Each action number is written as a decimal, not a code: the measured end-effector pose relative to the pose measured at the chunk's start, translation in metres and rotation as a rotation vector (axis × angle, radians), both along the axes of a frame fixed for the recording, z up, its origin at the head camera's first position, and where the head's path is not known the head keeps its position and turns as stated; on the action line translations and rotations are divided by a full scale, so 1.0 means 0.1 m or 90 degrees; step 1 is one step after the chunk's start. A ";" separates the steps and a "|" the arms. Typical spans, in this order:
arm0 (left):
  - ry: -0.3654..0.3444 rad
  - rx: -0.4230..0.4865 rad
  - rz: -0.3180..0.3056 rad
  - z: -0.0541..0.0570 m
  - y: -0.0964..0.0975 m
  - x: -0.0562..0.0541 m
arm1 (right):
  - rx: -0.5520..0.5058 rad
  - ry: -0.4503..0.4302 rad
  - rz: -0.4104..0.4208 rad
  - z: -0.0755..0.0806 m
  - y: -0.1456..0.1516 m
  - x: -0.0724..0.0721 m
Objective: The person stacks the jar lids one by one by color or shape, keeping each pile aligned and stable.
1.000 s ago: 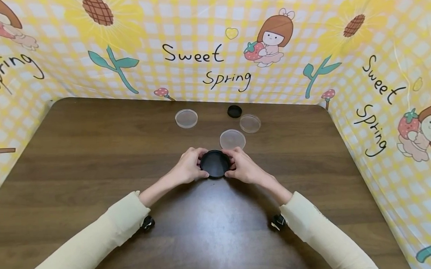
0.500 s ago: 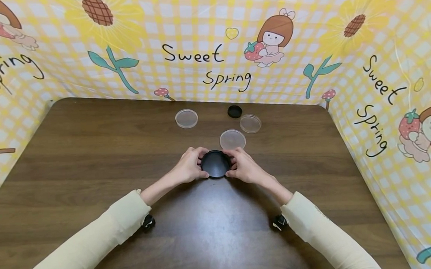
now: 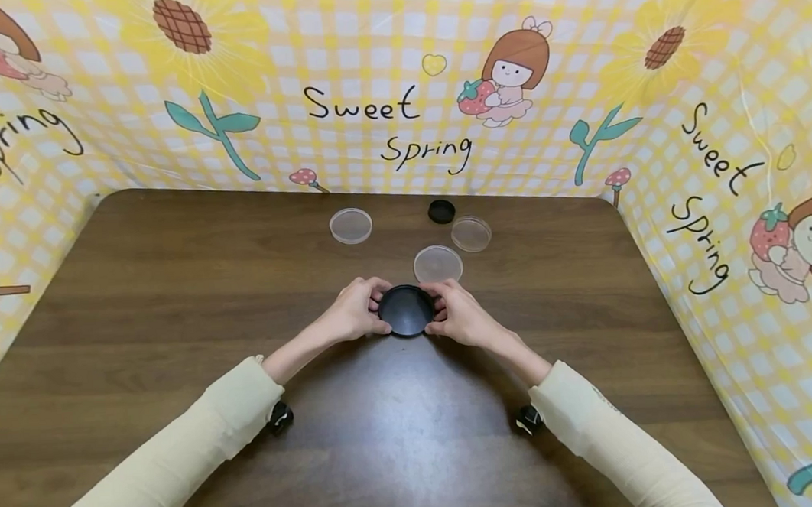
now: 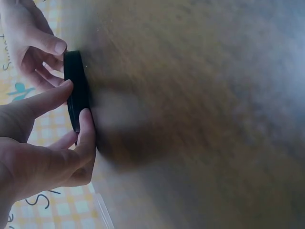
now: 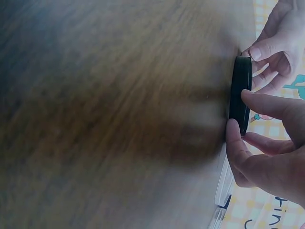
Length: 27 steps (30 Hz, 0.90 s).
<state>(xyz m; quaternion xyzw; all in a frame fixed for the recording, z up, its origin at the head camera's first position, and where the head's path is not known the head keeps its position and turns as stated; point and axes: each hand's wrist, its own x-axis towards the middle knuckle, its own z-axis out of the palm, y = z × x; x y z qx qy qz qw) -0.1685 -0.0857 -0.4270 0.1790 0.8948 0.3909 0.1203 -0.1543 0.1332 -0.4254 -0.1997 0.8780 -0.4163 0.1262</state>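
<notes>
Black and round, without a long axis, the dish [image 3: 407, 312] is pinched at opposite sides by left hand [image 3: 355, 311] and right hand [image 3: 459, 313], neither nearer.

Dark brown wood-grain counter [image 3: 175, 319] beneath the hands [image 3: 356, 311]; whitish patch of reflected light [image 3: 414, 406] on its surface, nearside of them. Yellow-and-white checked sheeting [image 3: 367, 41] beyond and to either side, printed with yellow sunflowers [image 3: 183, 25], black "Sweet Spring" lettering [image 3: 362, 104].
</notes>
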 end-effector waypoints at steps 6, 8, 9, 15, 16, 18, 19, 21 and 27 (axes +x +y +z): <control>-0.015 0.011 -0.002 -0.02 0.00 0.00 | -0.008 -0.004 -0.005 -0.02 0.03 0.01; -0.010 0.012 0.001 -0.02 -0.01 0.00 | -0.009 -0.001 -0.006 -0.03 0.03 0.01; -0.007 0.011 0.002 -0.02 -0.01 0.00 | -0.007 0.002 -0.007 -0.04 0.02 0.00; 0.003 0.011 0.004 -0.02 -0.03 0.00 | -0.003 0.005 -0.009 -0.02 0.00 0.00; 0.002 0.011 0.005 -0.02 -0.04 0.00 | -0.003 0.003 -0.009 -0.02 0.00 0.00; 0.000 0.013 0.006 -0.03 -0.04 0.00 | -0.004 0.002 -0.009 -0.02 0.00 0.00; 0.001 0.015 0.006 -0.02 -0.04 0.00 | -0.003 0.004 -0.009 -0.02 0.00 0.00; 0.000 0.019 0.008 -0.02 -0.03 0.00 | -0.002 0.007 -0.010 -0.02 0.01 -0.01; -0.017 0.038 0.009 0.00 -0.05 -0.01 | -0.005 0.010 -0.004 -0.02 0.02 -0.01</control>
